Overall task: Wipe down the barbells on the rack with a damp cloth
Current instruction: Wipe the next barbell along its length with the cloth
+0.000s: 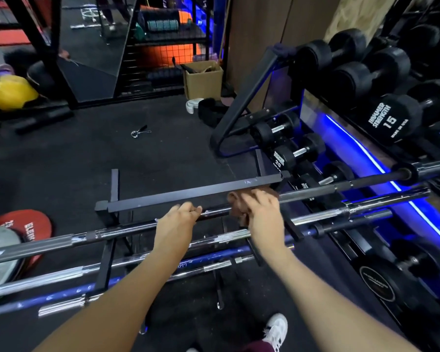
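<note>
Several barbells lie across a low black rack [188,194] in front of me. The top barbell [313,193] runs from lower left to upper right. My left hand [175,219] grips its dark shaft near the middle. Just to the right, my right hand [262,214] holds a brown cloth [236,203] wrapped against the same bar. A chrome barbell [341,212] and a blue barbell [208,260] lie on lower levels beneath my arms.
A dumbbell rack [249,97] with black dumbbells [391,120] and blue strip lighting stands at the right. Weight plates [28,224] lie at the left, a cardboard box [203,80] at the back, a collar clip [140,132] on the floor. My white shoe [277,329] is below.
</note>
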